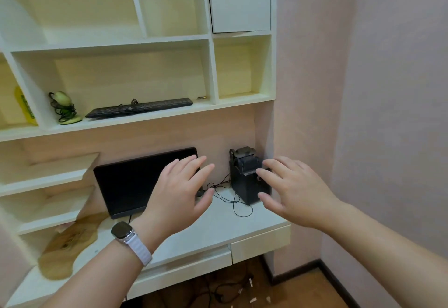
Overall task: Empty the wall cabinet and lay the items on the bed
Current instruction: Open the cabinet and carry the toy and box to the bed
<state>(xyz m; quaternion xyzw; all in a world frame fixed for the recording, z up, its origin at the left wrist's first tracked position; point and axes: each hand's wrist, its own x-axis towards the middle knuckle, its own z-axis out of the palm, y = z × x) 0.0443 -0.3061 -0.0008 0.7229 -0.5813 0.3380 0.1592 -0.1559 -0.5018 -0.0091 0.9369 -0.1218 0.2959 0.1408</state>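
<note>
Head view: the left hand (pixel 180 193) and right hand (pixel 291 193) hover above the desk (pixel 218 225), fingers spread and holding nothing. On the wall cabinet (pixel 211 70) shelf above them lie 1 black keyboard (pixel 139 108) and 1 cable-wrapped green object (pixel 64 107).

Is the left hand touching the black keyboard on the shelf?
Apart. The head view shows the left hand below the keyboard, with the shelf edge and wall panel between them.
</note>
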